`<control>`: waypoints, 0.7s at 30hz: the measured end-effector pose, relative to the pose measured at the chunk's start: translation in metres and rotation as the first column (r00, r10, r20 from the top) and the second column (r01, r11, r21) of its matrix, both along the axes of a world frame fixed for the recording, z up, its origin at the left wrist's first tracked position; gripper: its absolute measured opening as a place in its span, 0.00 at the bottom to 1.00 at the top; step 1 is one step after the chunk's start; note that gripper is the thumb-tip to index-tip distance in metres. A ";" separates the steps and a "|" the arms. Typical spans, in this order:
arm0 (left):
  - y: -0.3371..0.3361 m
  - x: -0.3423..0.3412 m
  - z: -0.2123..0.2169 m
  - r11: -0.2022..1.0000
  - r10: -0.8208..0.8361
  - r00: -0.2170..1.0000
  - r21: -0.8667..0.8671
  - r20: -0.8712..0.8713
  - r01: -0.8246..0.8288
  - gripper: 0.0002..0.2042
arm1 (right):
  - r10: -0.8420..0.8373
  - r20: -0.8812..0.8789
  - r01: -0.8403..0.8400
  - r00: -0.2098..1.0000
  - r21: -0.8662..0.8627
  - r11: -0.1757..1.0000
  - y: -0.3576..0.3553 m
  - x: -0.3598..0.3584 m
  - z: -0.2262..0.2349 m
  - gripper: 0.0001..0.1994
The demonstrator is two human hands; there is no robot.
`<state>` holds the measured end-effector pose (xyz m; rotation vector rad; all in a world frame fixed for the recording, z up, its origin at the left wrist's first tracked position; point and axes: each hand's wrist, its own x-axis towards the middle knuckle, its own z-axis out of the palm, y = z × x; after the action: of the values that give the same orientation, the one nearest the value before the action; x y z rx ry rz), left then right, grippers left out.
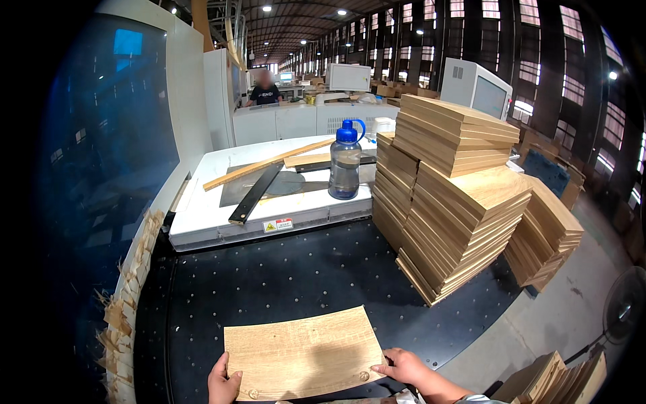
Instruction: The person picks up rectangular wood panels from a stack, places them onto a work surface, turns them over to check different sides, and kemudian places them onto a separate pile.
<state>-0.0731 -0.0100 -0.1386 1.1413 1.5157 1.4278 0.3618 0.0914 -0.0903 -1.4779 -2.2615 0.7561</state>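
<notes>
A light wood-grain board (pixel 303 350) lies between my hands near the front of a black table dotted with small studs. Two small round fittings or holes show near its close edge, one toward each side. My left hand (pixel 223 380) grips the board's left edge, thumb on top. At the right edge my right hand (pixel 404 369) holds it the same way, thumb on the upper face and fingers at the side. The undersides of both hands are hidden.
Tall stacks of similar boards (pixel 464 215) stand at the right of the black table (pixel 282 283). Behind it, a white machine top (pixel 202 225) carries a blue-capped water bottle (pixel 345 165), black bars and wooden strips. A large machine (pixel 192 87) borders the left. A person (pixel 264 93) is farther back.
</notes>
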 end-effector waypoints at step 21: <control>0.007 0.010 0.016 0.997 0.080 0.988 -0.027 0.129 -0.077 0.29 | -0.118 -0.002 0.118 0.993 -0.014 0.993 -0.003 -0.006 0.003 0.19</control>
<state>-0.0631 -0.0032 -0.1230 0.9655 1.4950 1.5046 0.3562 0.0886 -0.0877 -1.5998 -2.1493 0.7395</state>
